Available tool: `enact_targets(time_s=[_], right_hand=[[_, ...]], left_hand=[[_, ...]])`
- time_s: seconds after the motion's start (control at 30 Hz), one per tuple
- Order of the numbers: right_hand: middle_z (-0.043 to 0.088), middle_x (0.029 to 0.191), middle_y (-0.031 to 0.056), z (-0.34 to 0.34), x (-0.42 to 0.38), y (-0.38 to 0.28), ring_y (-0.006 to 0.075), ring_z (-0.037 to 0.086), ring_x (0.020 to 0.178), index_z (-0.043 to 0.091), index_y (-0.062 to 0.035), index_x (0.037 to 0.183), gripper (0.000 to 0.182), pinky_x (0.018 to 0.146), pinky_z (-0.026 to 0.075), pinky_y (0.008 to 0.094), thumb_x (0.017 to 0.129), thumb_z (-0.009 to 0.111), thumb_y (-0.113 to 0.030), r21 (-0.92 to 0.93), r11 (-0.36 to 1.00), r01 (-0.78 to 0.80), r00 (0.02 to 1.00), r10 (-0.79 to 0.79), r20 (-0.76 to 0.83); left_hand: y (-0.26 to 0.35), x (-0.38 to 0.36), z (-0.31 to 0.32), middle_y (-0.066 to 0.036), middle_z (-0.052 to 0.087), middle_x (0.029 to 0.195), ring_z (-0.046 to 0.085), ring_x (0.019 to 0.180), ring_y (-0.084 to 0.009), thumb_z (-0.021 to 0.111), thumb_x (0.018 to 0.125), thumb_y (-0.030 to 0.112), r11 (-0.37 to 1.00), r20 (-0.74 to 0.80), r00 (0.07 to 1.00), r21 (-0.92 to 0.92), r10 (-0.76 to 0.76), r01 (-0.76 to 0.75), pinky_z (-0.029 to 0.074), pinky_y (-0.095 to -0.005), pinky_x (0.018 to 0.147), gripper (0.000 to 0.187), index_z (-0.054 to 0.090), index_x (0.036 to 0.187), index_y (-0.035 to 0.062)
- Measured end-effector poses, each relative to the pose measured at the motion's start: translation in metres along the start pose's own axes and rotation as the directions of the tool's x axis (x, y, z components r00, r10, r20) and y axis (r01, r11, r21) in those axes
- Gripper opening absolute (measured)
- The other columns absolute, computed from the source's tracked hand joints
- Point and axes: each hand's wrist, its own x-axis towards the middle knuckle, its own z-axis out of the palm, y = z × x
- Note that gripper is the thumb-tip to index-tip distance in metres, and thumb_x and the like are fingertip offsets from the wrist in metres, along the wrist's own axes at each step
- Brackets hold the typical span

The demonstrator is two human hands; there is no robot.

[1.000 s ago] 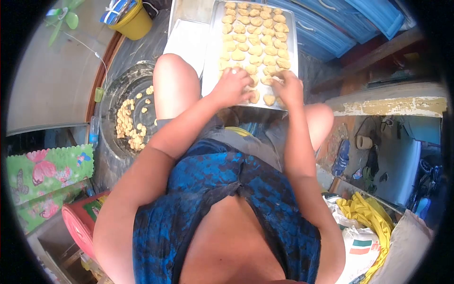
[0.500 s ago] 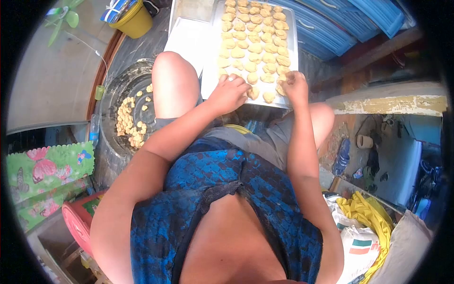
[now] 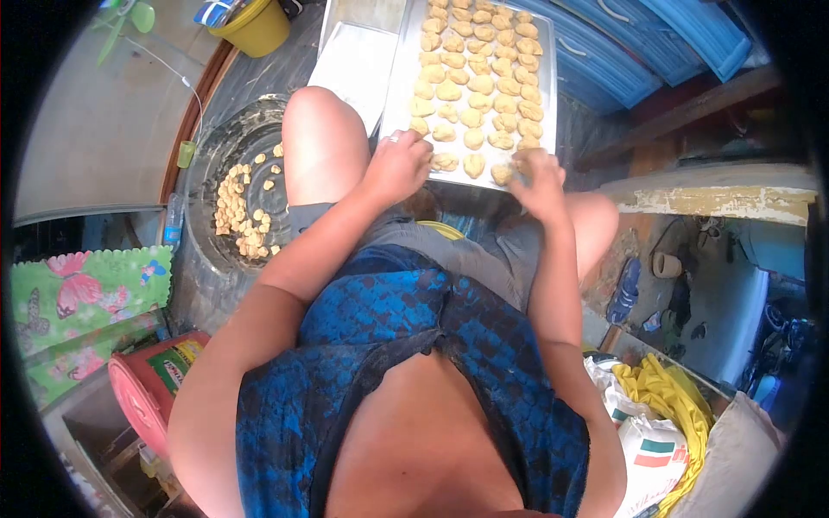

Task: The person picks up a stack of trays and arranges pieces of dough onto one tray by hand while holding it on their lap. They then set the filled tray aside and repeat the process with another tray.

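A pale metal tray (image 3: 399, 104) holds rows of yellowish dough pieces (image 3: 473, 139), its near end between my knees. My left hand (image 3: 399, 166) lies at the tray's near left corner, beside a dough piece (image 3: 445, 161); its fingers are bent together, and what they hold, if anything, is hidden. At the near right corner my right hand (image 3: 541, 183) has thumb and fingers apart, close to a dough piece (image 3: 502, 174). Left of my knee, a round dark basin (image 3: 204, 186) contains many smaller dough lumps (image 3: 230, 203).
An empty white tray (image 3: 350, 69) lies left of the filled one. A yellow bucket (image 3: 259, 30) stands at the upper left, blue slatted panels (image 3: 596, 52) at the upper right. A red bucket (image 3: 142, 393) is at the lower left, white sacks (image 3: 648, 449) at the lower right.
My left hand has moved left, uncovering a dough piece in the near row. The thumb and fingers of my right hand have spread apart. The view has shifted slightly.
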Motion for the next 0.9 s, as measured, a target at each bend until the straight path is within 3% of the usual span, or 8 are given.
enact_targets(time_s=[0.1,0.3,0.4,0.5,0.6,0.67,0.8,0.9], right_hand=[[0.057,0.098,0.0035,0.011,-0.005,-0.011,0.0266,0.046,0.103,0.062,-0.0167,0.098,0.033,0.088,0.029,0.0436,0.066,0.070,-0.017,-0.027,0.995,0.101,0.979,-0.094,0.182],[0.054,0.103,0.0042,0.016,0.008,-0.011,0.0267,0.044,0.105,0.062,-0.0165,0.100,0.034,0.090,0.027,0.0438,0.067,0.068,-0.019,-0.071,0.986,0.149,0.989,-0.147,0.034],[0.052,0.107,0.0059,0.022,0.002,-0.030,0.0269,0.043,0.108,0.061,-0.0171,0.105,0.039,0.091,0.027,0.0435,0.067,0.069,-0.022,0.038,0.960,0.278,0.956,-0.281,0.086],[0.053,0.105,0.0062,0.038,0.007,-0.034,0.0262,0.043,0.107,0.061,-0.0177,0.106,0.039,0.091,0.027,0.0427,0.069,0.070,-0.023,-0.026,0.971,0.239,0.960,-0.232,0.159],[0.054,0.104,0.0066,0.036,0.014,-0.034,0.0257,0.044,0.106,0.061,-0.0169,0.108,0.041,0.091,0.027,0.0420,0.069,0.071,-0.023,-0.030,0.959,0.280,0.955,-0.276,0.106],[0.053,0.104,0.0067,0.029,0.009,-0.038,0.0259,0.044,0.107,0.061,-0.0150,0.108,0.041,0.091,0.027,0.0421,0.068,0.072,-0.022,0.047,0.974,0.221,0.967,-0.225,0.118],[0.053,0.104,0.0064,0.034,0.007,-0.040,0.0261,0.043,0.107,0.060,-0.0126,0.107,0.041,0.092,0.027,0.0418,0.069,0.071,-0.021,0.008,0.980,0.196,0.972,-0.196,0.127],[0.052,0.104,0.0062,0.036,0.009,-0.040,0.0261,0.043,0.107,0.060,-0.0119,0.106,0.040,0.092,0.027,0.0425,0.069,0.071,-0.020,-0.009,0.983,0.182,0.979,-0.180,0.097]], left_hand=[[0.013,0.005,0.006,-0.006,0.058,0.093,0.051,0.100,-0.0248,0.064,0.075,0.018,0.985,-0.036,0.985,0.041,0.171,-0.170,0.037,-0.0408,0.085,0.023,0.062,0.097,0.0104],[0.011,0.020,0.020,-0.004,0.056,0.100,0.050,0.100,-0.0236,0.065,0.073,0.022,0.972,-0.011,0.980,0.131,0.197,-0.194,0.034,-0.0387,0.085,0.028,0.061,0.099,0.0126],[0.014,0.009,0.008,-0.005,0.055,0.103,0.049,0.102,-0.0239,0.070,0.071,0.023,0.987,-0.048,0.988,0.072,0.145,-0.141,0.035,-0.0386,0.084,0.038,0.060,0.106,0.0132],[0.009,0.000,0.001,-0.006,0.054,0.105,0.046,0.107,-0.0248,0.072,0.069,0.021,0.997,0.028,0.999,0.061,0.047,-0.048,0.035,-0.0404,0.087,0.040,0.060,0.107,0.0119],[0.007,-0.004,-0.010,-0.008,0.055,0.102,0.051,0.102,-0.0282,0.071,0.070,0.018,1.000,-0.120,0.992,-0.008,-0.027,0.026,0.039,-0.0420,0.086,0.039,0.059,0.106,0.0101],[-0.006,-0.009,-0.011,-0.012,0.057,0.095,0.055,0.094,-0.0309,0.069,0.072,0.015,0.976,0.027,0.982,-0.110,-0.186,0.188,0.045,-0.0414,0.081,0.031,0.061,0.101,0.0081],[-0.021,-0.010,0.001,-0.014,0.058,0.087,0.058,0.085,-0.0317,0.066,0.073,0.013,0.991,-0.025,0.995,-0.087,-0.101,0.098,0.047,-0.0406,0.075,0.022,0.062,0.093,0.0055],[-0.019,-0.006,0.004,-0.014,0.057,0.088,0.056,0.088,-0.0322,0.063,0.072,0.009,0.986,-0.045,0.986,-0.059,-0.157,0.155,0.046,-0.0418,0.075,0.018,0.061,0.090,0.0040]])
